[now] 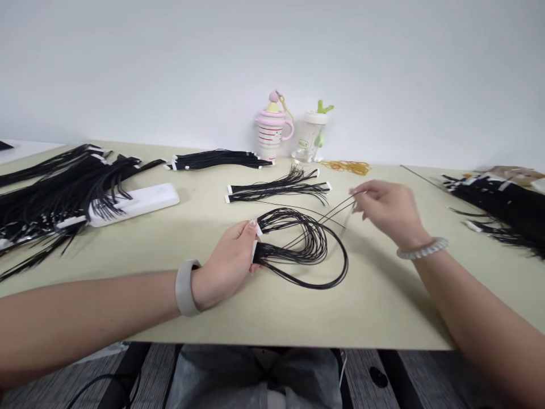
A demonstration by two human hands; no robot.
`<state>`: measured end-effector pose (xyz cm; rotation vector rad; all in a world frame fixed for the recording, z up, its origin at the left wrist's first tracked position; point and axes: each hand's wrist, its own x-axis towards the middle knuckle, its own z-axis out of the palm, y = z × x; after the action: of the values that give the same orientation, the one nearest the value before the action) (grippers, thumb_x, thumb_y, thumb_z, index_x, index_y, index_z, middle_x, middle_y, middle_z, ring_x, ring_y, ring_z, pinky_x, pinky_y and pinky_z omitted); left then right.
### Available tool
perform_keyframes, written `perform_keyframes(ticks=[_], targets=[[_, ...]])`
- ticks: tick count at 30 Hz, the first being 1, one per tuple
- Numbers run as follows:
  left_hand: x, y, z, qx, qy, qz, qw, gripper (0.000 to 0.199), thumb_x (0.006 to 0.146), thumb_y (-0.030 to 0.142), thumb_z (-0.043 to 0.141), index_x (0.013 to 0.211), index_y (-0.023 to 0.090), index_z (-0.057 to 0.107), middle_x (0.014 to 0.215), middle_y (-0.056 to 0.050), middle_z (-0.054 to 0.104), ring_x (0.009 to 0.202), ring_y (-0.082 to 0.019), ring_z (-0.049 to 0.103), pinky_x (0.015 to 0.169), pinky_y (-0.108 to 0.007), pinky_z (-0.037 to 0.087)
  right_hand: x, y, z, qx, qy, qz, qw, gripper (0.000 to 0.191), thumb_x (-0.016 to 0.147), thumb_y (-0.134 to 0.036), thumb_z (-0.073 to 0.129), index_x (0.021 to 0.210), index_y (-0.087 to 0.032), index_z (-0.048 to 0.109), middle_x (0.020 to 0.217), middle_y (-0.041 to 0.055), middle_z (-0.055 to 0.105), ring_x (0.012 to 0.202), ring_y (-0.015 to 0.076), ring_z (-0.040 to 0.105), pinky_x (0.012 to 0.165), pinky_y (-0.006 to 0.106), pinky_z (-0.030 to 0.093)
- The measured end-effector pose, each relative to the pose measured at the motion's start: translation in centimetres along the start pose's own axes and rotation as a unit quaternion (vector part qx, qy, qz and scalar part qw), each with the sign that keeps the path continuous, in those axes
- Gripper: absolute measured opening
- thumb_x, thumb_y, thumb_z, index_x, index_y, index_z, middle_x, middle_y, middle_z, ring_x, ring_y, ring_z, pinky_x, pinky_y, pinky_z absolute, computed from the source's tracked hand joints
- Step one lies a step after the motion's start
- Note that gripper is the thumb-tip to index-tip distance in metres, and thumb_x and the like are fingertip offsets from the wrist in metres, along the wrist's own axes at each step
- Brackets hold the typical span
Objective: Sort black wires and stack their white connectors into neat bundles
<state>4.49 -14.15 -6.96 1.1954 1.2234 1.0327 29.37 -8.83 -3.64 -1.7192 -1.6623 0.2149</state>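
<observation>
**A:** Head view, and the main thing on the counter (385,309) is a black wire bundle (306,250): thin strands gathered at a white tab (255,251), flopping out into a big loop. How would that handle?

**B:** Very light and floppy, I'd guess, and a bit springy. Thin wire like that probably tangles easily. I'd take hold at the white tab, since the loop would just slide and deform.

**A:** Makes sense. What are the hands doing?

**B:** The left hand (225,264) rests on the counter, its fingers (251,233) closed around the tabbed end. The right hand (385,210) is raised above the counter, its fingers (355,196) pinched narrow on the ends of a few long strands (332,211) that seem to run back toward the bundle.

**A:** Anything else nearby?

**B:** Yep, two tabbed bundles (276,190) lie just past the loop, with another (217,160) farther back. There are big wire heaps on the left (55,199) and right (494,207), plus a white plastic bar (136,204). At the back sit a pink-and-white mug (272,128), a clear bottle (309,139) and some rubber bands (344,167).
</observation>
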Motion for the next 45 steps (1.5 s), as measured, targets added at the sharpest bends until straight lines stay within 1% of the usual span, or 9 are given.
perform_keyframes(ticks=[5,13,16,19,21,26,33,40,45], targets=[[0.1,-0.2,0.1,-0.018,-0.002,-0.009,1.000,0.029,0.086,0.039,0.035,0.065,0.018,0.040,0.048,0.006,0.033,0.037,-0.005,0.033,0.035,-0.017,0.033,0.6,0.1,-1.3,0.007,0.163,0.029,0.986,0.025,0.066,-0.037,0.063,0.067,-0.012,0.065,0.050,0.0010,0.054,0.045,0.0086,0.042,0.043,0.021,0.032],[0.4,-0.7,-0.1,-0.039,-0.007,-0.002,0.999,0.030,0.082,0.044,0.040,0.067,0.019,0.041,0.060,0.004,0.036,0.050,-0.007,0.038,0.045,-0.019,0.044,1.3,2.2,-2.1,-0.215,0.262,-0.229,0.912,0.020,0.075,-0.027,0.055,0.065,-0.014,0.068,0.056,0.0049,0.061,0.056,0.0136,0.055,0.053,0.023,0.037],[0.4,-0.8,-0.1,-0.018,-0.004,0.001,1.000,0.032,0.083,0.045,0.038,0.065,0.019,0.039,0.059,0.004,0.035,0.049,-0.007,0.037,0.042,-0.018,0.040,-0.5,0.3,-0.7,-0.200,0.197,-0.331,0.901,0.022,0.079,-0.027,0.051,0.066,-0.018,0.066,0.063,0.0031,0.065,0.058,0.0135,0.057,0.052,0.023,0.039],[0.3,-0.8,-0.1,0.002,0.008,-0.014,1.000,0.031,0.083,0.046,0.036,0.067,0.020,0.041,0.058,0.004,0.035,0.047,-0.008,0.036,0.039,-0.018,0.036,-2.3,-2.1,0.5,-0.148,-0.028,-0.425,0.893,0.023,0.083,-0.029,0.049,0.069,-0.021,0.065,0.062,-0.0003,0.064,0.054,0.0106,0.056,0.052,0.022,0.042],[0.3,-0.7,-0.1,0.005,0.008,-0.014,1.000,0.031,0.083,0.045,0.036,0.067,0.020,0.041,0.058,0.004,0.035,0.047,-0.008,0.036,0.037,-0.018,0.035,-2.3,-2.5,0.3,-0.121,-0.005,-0.418,0.900,0.020,0.082,-0.029,0.051,0.070,-0.022,0.065,0.062,-0.0005,0.063,0.054,0.0098,0.055,0.052,0.022,0.042],[0.3,-0.5,-0.1,-0.015,0.000,-0.011,1.000,0.031,0.082,0.046,0.038,0.066,0.019,0.041,0.061,0.003,0.035,0.051,-0.009,0.036,0.040,-0.019,0.041,1.1,1.8,-2.7,-0.224,0.298,-0.329,0.868,0.019,0.076,-0.029,0.055,0.068,-0.015,0.066,0.078,0.0093,0.059,0.067,0.0156,0.053,0.057,0.028,0.041],[0.2,0.1,0.1,-0.012,-0.023,-0.029,0.999,0.027,0.081,0.044,0.039,0.069,0.020,0.042,0.071,0.001,0.041,0.060,-0.011,0.042,0.044,-0.020,0.047,3.2,4.0,-2.8,-0.345,0.211,-0.290,0.868,0.023,0.079,-0.024,0.047,0.067,-0.014,0.063,0.076,0.0092,0.060,0.069,0.0166,0.048,0.058,0.028,0.034],[0.2,0.0,0.2,-0.021,-0.021,-0.025,0.999,0.027,0.081,0.043,0.040,0.069,0.019,0.043,0.069,0.001,0.043,0.057,-0.010,0.044,0.043,-0.022,0.047,4.7,4.7,-3.4,-0.427,0.286,-0.285,0.809,0.035,0.083,-0.029,0.040,0.053,-0.017,0.051,0.057,0.0073,0.054,0.059,0.0152,0.035,0.055,0.028,0.024],[0.3,-0.1,0.3,-0.037,-0.038,-0.023,0.998,0.027,0.082,0.043,0.040,0.071,0.019,0.043,0.066,0.002,0.045,0.055,-0.010,0.046,0.043,-0.021,0.046,4.9,4.9,-3.9,-0.338,0.271,-0.252,0.865,0.032,0.082,-0.032,0.043,0.055,-0.018,0.055,0.058,0.0081,0.055,0.059,0.0158,0.038,0.056,0.030,0.024]])
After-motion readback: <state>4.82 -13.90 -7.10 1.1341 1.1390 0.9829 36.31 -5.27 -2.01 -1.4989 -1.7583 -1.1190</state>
